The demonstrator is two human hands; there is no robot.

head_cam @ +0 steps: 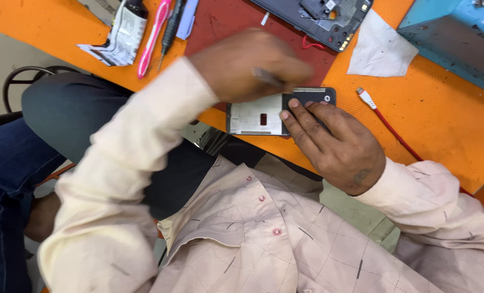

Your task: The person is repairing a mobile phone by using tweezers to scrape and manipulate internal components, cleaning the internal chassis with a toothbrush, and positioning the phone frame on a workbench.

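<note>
A disassembled phone (255, 116), with a silver metal plate and a dark upper end, lies at the near edge of the orange table (443, 119). My right hand (337, 146) rests flat on it, fingers pressing its dark end down. My left hand (247, 62) hovers just above the phone, blurred, pinching a thin grey tool (268, 78) whose tip points at the phone's top edge.
A second opened phone frame (329, 19) lies at the back on a dark red mat (225, 24). Around it are a white paper piece (380, 51), a red cable with a white plug (377, 111), a pink toothbrush (154, 35), a dark screwdriver (171, 27), a crumpled white packet (122, 38) and a blue box (459, 43).
</note>
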